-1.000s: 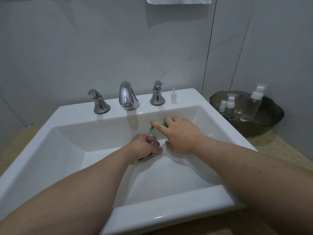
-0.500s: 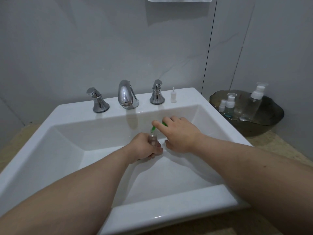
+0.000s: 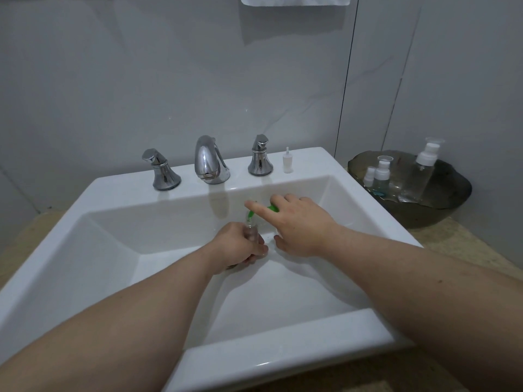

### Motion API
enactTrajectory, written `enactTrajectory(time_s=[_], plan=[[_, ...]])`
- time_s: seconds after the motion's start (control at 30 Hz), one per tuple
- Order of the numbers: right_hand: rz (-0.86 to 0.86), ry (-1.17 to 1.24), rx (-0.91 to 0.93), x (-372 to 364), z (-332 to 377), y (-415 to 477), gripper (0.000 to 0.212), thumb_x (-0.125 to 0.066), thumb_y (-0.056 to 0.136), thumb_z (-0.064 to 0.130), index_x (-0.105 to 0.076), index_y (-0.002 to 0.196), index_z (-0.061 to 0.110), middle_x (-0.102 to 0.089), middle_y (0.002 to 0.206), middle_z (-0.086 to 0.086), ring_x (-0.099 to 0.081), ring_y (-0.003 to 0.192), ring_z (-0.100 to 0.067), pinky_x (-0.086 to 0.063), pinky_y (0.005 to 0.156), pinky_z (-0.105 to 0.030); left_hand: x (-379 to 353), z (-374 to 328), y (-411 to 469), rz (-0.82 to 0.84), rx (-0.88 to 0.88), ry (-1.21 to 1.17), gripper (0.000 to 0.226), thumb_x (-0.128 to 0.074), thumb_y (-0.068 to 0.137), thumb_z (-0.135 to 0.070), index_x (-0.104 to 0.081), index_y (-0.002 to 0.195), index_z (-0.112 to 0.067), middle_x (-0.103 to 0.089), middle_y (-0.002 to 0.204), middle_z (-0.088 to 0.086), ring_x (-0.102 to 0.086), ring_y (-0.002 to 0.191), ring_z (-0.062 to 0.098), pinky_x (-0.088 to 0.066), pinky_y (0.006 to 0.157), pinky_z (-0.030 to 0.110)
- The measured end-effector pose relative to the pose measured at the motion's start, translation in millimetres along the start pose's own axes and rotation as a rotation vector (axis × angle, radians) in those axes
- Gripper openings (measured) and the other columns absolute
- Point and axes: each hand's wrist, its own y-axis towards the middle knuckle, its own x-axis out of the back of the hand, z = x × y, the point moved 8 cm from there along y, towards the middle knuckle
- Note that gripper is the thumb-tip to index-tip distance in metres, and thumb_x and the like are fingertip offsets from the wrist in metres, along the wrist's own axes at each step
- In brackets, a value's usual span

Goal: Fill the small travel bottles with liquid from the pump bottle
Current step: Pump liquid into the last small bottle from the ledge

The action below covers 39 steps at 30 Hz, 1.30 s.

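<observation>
Filling now: left hand (image 3: 240, 244) grips a bottle (image 3: 251, 232), right hand (image 3: 300, 224) holds the pump (image 3: 272, 208) (finger on top). Next it likely needs a soft press, aimed inside.

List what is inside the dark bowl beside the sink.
In the dark bowl stand a tall clear bottle, a small bottle and a tiny bottle. Anything behind them is hidden.

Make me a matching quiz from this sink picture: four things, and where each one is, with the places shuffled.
Things:
1. small bottle
2. green pump
3. white cap
4. tall bottle

Places:
A. in the dark bowl
B. on the sink rim
C. under the right hand
D. in the left hand

Pairs: 1-D, 2-C, 3-B, 4-A
</observation>
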Motion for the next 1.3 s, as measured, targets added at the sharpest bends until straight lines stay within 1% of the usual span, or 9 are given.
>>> enactTrajectory(time_s=[0.13, 0.23, 0.47, 0.6, 0.67, 0.8, 0.93, 1.13, 1.3], plan=[[0.011, 0.021, -0.003, -1, -2, 0, 0.093, -0.064, 0.091, 0.035, -0.003, 0.161, 0.039, -0.043, 0.133, -0.010, -0.051, 0.110, -0.031, -0.048, 0.083, -0.041, 0, 2, 2, -0.019, 0.020, -0.010, 0.013, -0.079, 0.081, -0.008, -0.067, 0.083, -0.006, -0.065, 0.064, 0.011, -0.060, 0.055, 0.020, -0.051, 0.059, 0.028], [0.012, 0.023, -0.007, -2, -2, 1, 0.089, -0.064, 0.090, 0.034, -0.006, 0.158, 0.038, -0.044, 0.129, -0.009, -0.052, 0.108, -0.032, -0.047, 0.082, -0.041, 0, 1, 1, -0.021, 0.024, -0.017, 0.015, -0.079, 0.081, -0.007, -0.065, 0.078, -0.008, -0.065, 0.065, 0.011, -0.060, 0.056, 0.022, -0.052, 0.058, 0.028], [0.014, 0.020, -0.028, 0, -3, 3, 0.087, -0.066, 0.089, 0.032, -0.015, 0.159, 0.035, -0.047, 0.123, -0.007, -0.051, 0.106, -0.030, -0.038, 0.080, -0.038, 1, 2, 2, -0.029, 0.024, -0.023, 0.018, -0.079, 0.080, -0.005, -0.063, 0.073, -0.010, -0.065, 0.064, 0.010, -0.061, 0.059, 0.024, -0.053, 0.059, 0.029], [0.005, 0.017, -0.032, 1, -2, 3, 0.082, -0.067, 0.087, 0.029, -0.020, 0.154, 0.033, -0.047, 0.120, -0.005, -0.051, 0.104, -0.030, -0.032, 0.077, -0.037, 0, 3, 2, -0.023, 0.019, -0.020, 0.022, -0.078, 0.081, -0.004, -0.059, 0.073, -0.008, -0.062, 0.061, 0.004, -0.060, 0.059, 0.022, -0.052, 0.061, 0.030], [0.000, 0.014, -0.029, 0, -1, 3, 0.078, -0.068, 0.086, 0.030, -0.024, 0.151, 0.032, -0.048, 0.119, -0.004, -0.052, 0.103, -0.030, -0.033, 0.076, -0.037, -2, 4, 3, -0.016, 0.018, -0.028, 0.022, -0.078, 0.081, -0.002, -0.057, 0.075, -0.008, -0.061, 0.059, 0.001, -0.059, 0.058, 0.021, -0.052, 0.061, 0.030], [-0.008, 0.014, -0.027, 0, -1, 3, 0.076, -0.068, 0.085, 0.029, -0.025, 0.148, 0.032, -0.049, 0.118, -0.004, -0.053, 0.102, -0.030, -0.035, 0.076, -0.038, -2, 4, 3, -0.014, 0.015, -0.023, 0.018, -0.079, 0.080, -0.005, -0.063, 0.074, -0.010, -0.063, 0.063, 0.009, -0.061, 0.059, 0.023, -0.054, 0.064, 0.032], [-0.009, 0.018, -0.030, 0, -1, 4, 0.076, -0.069, 0.085, 0.027, -0.027, 0.150, 0.030, -0.048, 0.120, -0.005, -0.052, 0.103, -0.031, -0.034, 0.077, -0.037, -3, 5, 3, -0.001, 0.008, -0.031, 0.014, -0.079, 0.079, -0.006, -0.066, 0.077, -0.009, -0.064, 0.064, 0.009, -0.061, 0.059, 0.022, -0.053, 0.063, 0.031], [0.008, 0.024, -0.038, 1, -1, 3, 0.070, -0.069, 0.086, 0.028, -0.034, 0.147, 0.026, -0.049, 0.123, -0.004, -0.052, 0.108, -0.032, -0.037, 0.081, -0.039, -8, 3, 1, 0.029, -0.015, -0.040, 0.018, -0.078, 0.081, -0.002, -0.062, 0.076, -0.010, -0.060, 0.062, 0.005, -0.058, 0.056, 0.019, -0.048, 0.054, 0.024], [0.003, 0.024, -0.036, 1, -1, 3, 0.071, -0.069, 0.086, 0.028, -0.033, 0.148, 0.026, -0.050, 0.122, -0.004, -0.052, 0.106, -0.032, -0.038, 0.080, -0.039, -8, 3, 1, 0.036, -0.021, -0.030, 0.017, -0.080, 0.081, -0.004, -0.064, 0.075, -0.010, -0.063, 0.065, 0.007, -0.059, 0.060, 0.021, -0.049, 0.059, 0.027]])
